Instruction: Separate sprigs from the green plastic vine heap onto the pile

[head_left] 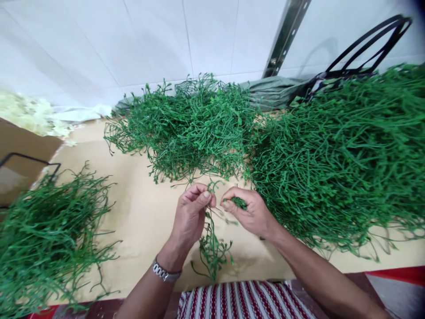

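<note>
My left hand [192, 210] pinches a thin bunch of green plastic stems [212, 250] between thumb and forefinger; the stems hang down toward the table's front edge. Close on its right, my right hand [247, 210] is closed, with small green pieces [239, 203] showing inside the curled fingers. Thumb and forefinger of that hand meet near the stems, but I cannot tell whether they grip one. Behind both hands lies a loose heap of green stems [199, 124] with small budded tips.
A large heap of green stems [345, 164] covers the right side, and another pile [49, 239] lies at the left. A cardboard box [26, 146] and pale yellow petals [29, 113] are at far left. Black handles [368, 48] rise by the tiled wall [149, 40].
</note>
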A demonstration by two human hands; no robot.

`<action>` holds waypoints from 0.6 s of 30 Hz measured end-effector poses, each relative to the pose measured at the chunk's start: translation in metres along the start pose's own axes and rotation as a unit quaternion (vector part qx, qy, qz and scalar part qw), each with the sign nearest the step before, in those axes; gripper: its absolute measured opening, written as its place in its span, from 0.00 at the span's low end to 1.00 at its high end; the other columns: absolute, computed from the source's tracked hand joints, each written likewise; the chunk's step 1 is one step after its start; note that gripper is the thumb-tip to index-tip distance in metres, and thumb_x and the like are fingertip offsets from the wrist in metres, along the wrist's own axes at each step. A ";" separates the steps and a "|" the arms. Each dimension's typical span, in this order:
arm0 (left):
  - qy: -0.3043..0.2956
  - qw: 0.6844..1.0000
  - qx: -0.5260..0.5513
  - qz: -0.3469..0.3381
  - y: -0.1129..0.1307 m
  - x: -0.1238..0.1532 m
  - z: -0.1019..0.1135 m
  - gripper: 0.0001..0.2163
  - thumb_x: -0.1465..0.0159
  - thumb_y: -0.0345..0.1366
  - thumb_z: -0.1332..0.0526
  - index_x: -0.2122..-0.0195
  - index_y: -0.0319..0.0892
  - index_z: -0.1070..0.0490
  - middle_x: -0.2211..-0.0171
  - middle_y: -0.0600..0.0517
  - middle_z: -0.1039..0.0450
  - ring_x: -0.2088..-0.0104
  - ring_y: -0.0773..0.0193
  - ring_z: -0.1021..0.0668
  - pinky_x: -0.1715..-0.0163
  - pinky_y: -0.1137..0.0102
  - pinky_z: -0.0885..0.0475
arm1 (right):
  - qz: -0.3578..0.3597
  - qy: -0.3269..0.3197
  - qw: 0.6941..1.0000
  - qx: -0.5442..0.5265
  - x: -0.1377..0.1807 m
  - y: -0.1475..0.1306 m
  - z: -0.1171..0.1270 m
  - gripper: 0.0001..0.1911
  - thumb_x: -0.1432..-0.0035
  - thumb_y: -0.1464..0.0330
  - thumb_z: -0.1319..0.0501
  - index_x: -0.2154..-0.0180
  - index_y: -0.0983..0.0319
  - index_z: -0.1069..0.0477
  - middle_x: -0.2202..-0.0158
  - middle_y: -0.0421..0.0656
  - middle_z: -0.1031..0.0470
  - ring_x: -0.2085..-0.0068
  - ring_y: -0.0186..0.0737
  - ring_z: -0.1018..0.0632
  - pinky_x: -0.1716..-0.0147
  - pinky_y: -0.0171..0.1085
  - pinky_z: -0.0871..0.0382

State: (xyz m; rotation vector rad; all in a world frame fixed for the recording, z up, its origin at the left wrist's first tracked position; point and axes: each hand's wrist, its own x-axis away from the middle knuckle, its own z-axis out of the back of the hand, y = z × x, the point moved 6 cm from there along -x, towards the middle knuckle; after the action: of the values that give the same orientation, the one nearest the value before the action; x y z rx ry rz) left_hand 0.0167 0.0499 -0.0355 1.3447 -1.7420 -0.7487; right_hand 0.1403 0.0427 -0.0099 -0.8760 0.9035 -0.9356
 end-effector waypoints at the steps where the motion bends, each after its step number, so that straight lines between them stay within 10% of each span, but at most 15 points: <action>1: 0.001 1.000 -0.010 -0.010 0.002 0.001 0.001 0.09 0.51 0.33 0.35 0.76 0.39 0.36 0.83 0.56 0.35 0.79 0.71 0.34 0.74 0.74 0.42 | 0.003 -0.012 1.000 0.014 0.000 0.000 0.000 0.08 0.43 0.67 0.44 0.73 0.64 0.33 0.78 0.38 0.32 0.76 0.31 0.33 0.74 0.30 0.40; 8: -0.086 0.991 -0.099 0.019 -0.004 0.010 -0.008 0.09 0.50 0.32 0.35 0.68 0.38 0.30 0.75 0.54 0.33 0.74 0.71 0.34 0.73 0.75 0.41 | 0.031 -0.003 0.999 0.031 0.006 -0.004 0.000 0.05 0.42 0.68 0.45 0.69 0.63 0.34 0.73 0.39 0.30 0.72 0.31 0.30 0.71 0.30 0.40; 18: -0.049 0.996 -0.070 0.003 0.010 0.003 -0.006 0.03 0.51 0.30 0.37 0.76 0.37 0.25 0.67 0.49 0.30 0.70 0.67 0.29 0.70 0.72 0.34 | -0.061 -0.014 0.998 -0.002 0.008 0.012 0.000 0.09 0.39 0.66 0.50 0.66 0.63 0.36 0.74 0.39 0.34 0.75 0.31 0.33 0.72 0.31 0.39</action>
State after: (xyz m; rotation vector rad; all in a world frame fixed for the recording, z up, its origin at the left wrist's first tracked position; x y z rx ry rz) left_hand 0.0165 0.0497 -0.0238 1.2267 -1.7350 -0.9298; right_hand 0.1461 0.0394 -0.0231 -0.9535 0.8362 -1.0247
